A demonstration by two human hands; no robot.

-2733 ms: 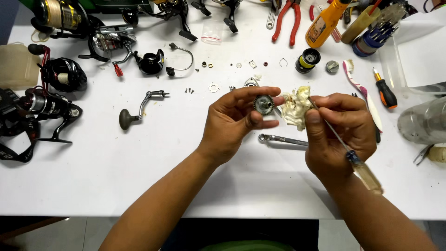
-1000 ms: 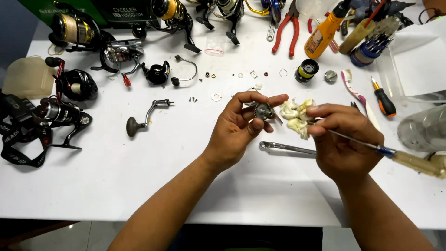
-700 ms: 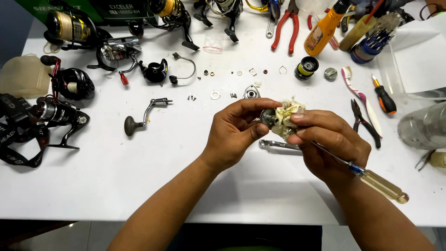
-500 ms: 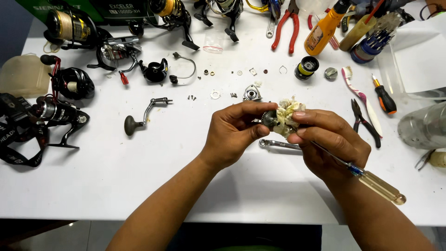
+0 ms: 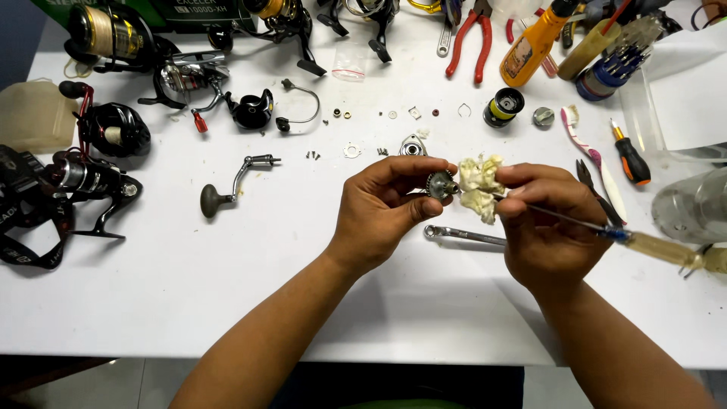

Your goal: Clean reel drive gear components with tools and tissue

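My left hand (image 5: 382, 208) pinches a small round metal gear (image 5: 440, 184) between thumb and fingers, above the white table (image 5: 227, 303). My right hand (image 5: 547, 223) grips a crumpled yellowish tissue (image 5: 478, 188) pressed against the gear, together with a screwdriver (image 5: 644, 246) whose thin shaft points at the gear and whose translucent handle sticks out to the right. A small wrench (image 5: 463, 235) lies on the table just under the hands.
Several fishing reels (image 5: 113, 132) and a reel handle (image 5: 227, 185) lie at the left. Small washers and screws (image 5: 352, 150) are strewn behind the hands. Red pliers (image 5: 469, 42), an orange bottle (image 5: 530, 45), a toothbrush (image 5: 594, 159) and an orange-handled screwdriver (image 5: 628, 155) lie at the back right.
My hands came together: the tissue in my right hand moved left onto the gear held by my left. The screwdriver handle swung down, then back up and out to the right.
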